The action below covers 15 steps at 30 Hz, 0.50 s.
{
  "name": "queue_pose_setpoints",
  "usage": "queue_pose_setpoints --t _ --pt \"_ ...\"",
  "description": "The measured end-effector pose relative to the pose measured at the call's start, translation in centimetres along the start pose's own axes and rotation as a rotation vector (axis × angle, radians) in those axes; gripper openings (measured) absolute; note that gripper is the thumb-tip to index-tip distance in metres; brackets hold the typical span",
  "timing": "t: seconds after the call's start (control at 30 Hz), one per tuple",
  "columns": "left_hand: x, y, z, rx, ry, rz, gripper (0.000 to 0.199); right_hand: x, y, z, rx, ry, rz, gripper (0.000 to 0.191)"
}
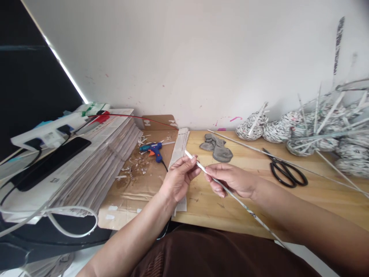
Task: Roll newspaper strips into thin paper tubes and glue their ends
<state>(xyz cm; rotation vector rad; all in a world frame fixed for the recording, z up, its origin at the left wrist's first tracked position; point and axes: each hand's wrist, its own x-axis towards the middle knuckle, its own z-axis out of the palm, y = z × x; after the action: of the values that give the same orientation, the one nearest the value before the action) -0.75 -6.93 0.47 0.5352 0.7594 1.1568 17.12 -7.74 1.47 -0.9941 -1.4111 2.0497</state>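
Note:
A long thin rolled paper stick point(242, 205) slants from the middle of the view down to the lower right, its white tip pointing up and left. Near that tip, my left hand point(183, 171) pinches the stick between thumb and fingers. Just to the right, my right hand point(229, 178) has its fingers closed round the same stick. Both hands are held above the front of the wooden table point(207, 207). Under my left hand lies a narrow stack of newspaper strips point(179, 148), partly hidden by the hand.
A blue glue gun point(155, 151) lies on cardboard point(129, 200) among scraps. Newspapers point(100, 161) bearing a black phone point(54, 161) are piled left. A grey cloth point(221, 152), black scissors point(284, 171) and woven paper balls point(252, 125) are on the right, with long sticks crossing the table.

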Motion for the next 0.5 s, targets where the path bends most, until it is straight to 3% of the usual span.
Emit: queue_pose_setpoints --t 0.1,0.27,0.33,0.5 --pt "0.10 -0.22 -0.04 -0.007 0.017 0.018 0.018 -0.12 0.30 0.08 -0.067 0.034 -0.039 0.039" --pt "0.36 -0.51 -0.19 -0.011 0.030 0.031 0.018 -0.67 0.38 0.35 -0.528 0.249 -0.141 0.041" --pt "0.39 -0.60 -0.20 -0.011 0.025 0.018 0.019 -0.75 0.47 0.29 -0.482 0.215 -0.104 0.044" --pt "0.34 -0.85 -0.21 -0.027 0.028 -0.019 0.020 -0.53 1.04 -0.15 -0.016 -0.001 0.005 0.041"
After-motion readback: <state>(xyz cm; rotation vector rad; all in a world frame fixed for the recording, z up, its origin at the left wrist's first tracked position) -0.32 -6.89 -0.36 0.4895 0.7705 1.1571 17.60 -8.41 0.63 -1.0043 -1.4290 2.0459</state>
